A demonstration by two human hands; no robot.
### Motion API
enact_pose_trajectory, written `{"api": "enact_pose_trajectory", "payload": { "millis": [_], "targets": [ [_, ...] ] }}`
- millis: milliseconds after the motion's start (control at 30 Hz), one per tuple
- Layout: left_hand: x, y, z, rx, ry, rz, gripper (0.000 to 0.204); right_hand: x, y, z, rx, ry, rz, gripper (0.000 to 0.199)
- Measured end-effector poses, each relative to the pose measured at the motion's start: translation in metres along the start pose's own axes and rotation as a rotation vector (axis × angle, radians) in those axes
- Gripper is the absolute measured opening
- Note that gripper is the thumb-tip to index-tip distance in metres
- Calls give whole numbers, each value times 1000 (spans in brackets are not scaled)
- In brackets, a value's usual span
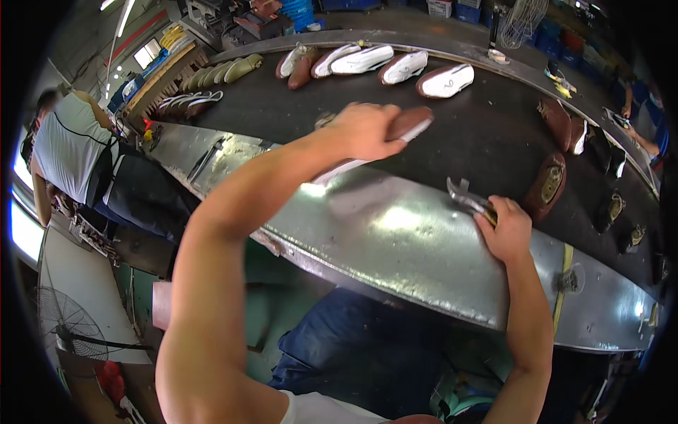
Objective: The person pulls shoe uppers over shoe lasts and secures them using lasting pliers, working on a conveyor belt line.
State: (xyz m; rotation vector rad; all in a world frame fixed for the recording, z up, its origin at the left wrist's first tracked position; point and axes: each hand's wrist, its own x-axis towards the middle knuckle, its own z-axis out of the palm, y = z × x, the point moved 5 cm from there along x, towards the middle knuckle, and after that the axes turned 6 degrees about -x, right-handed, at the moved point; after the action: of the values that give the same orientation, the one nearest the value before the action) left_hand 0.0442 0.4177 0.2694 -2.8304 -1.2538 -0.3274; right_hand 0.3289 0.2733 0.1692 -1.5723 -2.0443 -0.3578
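My left hand [364,133] reaches out over the dark belt and is closed around a brown shoe [411,124] with a white edge along its lower side. Part of that shoe is hidden by my fingers. A white-edged strip [342,169] shows beneath my left wrist; whether it belongs to another shoe I cannot tell. At the metal ledge my right hand [510,230] grips the handle of a hand tool with a curved metal head [462,193], which looks like shoemaker's pincers. Its head points away to the left, above the ledge. A brown shoe [549,187] lies just beyond my right hand.
Brown shoes with white bottoms [445,82] line the far side of the belt; olive ones [229,71] stand farther left. Dark shoes [611,210] lie at right. A shiny metal ledge [395,219] borders the belt. Co-workers [78,152] stand left and far right. A fan [67,328] stands lower left.
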Motion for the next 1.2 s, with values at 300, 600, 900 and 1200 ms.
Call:
{"api": "enact_pose_trajectory", "payload": {
  "millis": [300,600,900,1200],
  "targets": [
    [184,79,110,393,97,302,60,7,2,-2,108,-17,4,43],
    [156,40,79,-545,387,314,34,10,11,6,121,-50,37,46],
    [52,-353,144,-112,701,-1045,51,14,4,14,114,-144,76,50],
    [70,-450,155,173,445,-955,62,18,8,27,71,-217,86,53]
  ]
}}
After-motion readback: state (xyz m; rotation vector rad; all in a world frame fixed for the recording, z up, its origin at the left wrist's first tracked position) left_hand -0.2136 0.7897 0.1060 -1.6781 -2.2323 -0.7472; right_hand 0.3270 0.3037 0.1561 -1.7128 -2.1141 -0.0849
